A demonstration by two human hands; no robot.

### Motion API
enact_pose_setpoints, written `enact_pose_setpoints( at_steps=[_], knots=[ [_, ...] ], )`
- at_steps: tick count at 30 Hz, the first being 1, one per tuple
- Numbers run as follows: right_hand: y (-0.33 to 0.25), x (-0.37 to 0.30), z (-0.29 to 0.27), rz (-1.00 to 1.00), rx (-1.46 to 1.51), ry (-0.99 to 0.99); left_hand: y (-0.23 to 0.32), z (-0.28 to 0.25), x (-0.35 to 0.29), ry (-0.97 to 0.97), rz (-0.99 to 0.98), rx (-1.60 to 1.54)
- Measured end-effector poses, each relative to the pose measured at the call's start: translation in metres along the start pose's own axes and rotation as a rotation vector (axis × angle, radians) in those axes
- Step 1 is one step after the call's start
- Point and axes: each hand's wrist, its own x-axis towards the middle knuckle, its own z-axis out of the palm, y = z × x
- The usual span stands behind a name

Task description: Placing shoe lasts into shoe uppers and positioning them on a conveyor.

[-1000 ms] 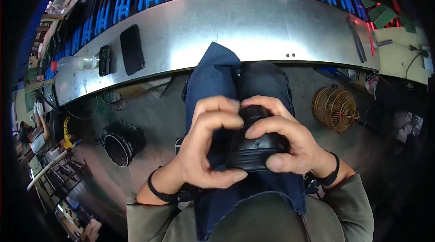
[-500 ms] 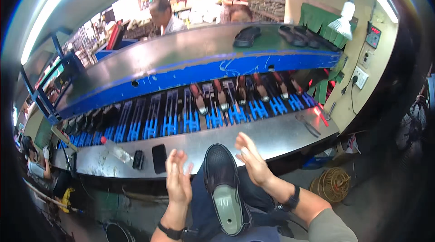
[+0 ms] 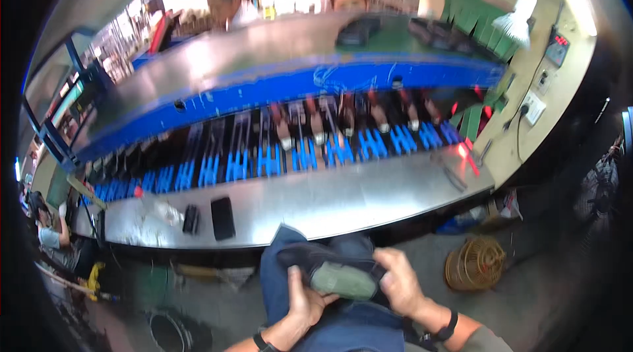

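Observation:
A dark slip-on shoe [image 3: 297,257] lies sideways over my thighs, its toe to the left and its heel to the right. Its pale grey-green insole [image 3: 344,281] faces up through the opening. My left hand [image 3: 305,300] grips the near side of the shoe, thumb against the upper and fingers reaching underneath. At the heel end, my right hand [image 3: 399,284] has its fingers closed around the back edge. The picture is somewhat smeared, so the exact finger contact is hard to make out.
Ahead runs a metal bench [image 3: 310,197] carrying a black phone [image 3: 223,218], a small black object [image 3: 190,219], a clear bottle [image 3: 163,212] and pliers [image 3: 455,179]. Behind it, blue racks [image 3: 269,159] hold several shoes under a blue-edged shelf [image 3: 264,85]. A wicker basket [image 3: 475,264] stands right.
Both hands, earlier spread apart on either side of the shoe, have closed on it. The shoe has turned from toe-forward to toe-left. The whole view has shifted slightly.

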Motion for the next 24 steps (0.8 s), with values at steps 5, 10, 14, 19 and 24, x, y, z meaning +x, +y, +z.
enact_pose_setpoints(
  at_steps=[5, 10, 14, 19, 24],
  knots=[
    [0.066, 0.026, -0.011, 0.154, 0.054, 0.171, 0.018, 0.010, 0.020, -0.373, 1.042, 1.593],
    [0.110, 0.037, 0.029, 0.399, 0.240, 0.056, 0.005, 0.011, 0.071, -0.464, 0.814, 1.409],
    [0.147, 0.117, 0.037, 0.545, 0.192, -0.299, 0.045, 0.016, 0.098, -0.280, 0.584, 1.191],
    [0.219, 0.299, 0.113, 0.717, 0.538, -0.303, 0.201, 0.025, 0.193, 0.179, 0.617, 0.751],
    [0.309, 0.419, 0.250, 0.340, -0.008, -0.099, 0.395, -0.031, 0.324, 0.467, 0.744, 1.022]
  ],
)
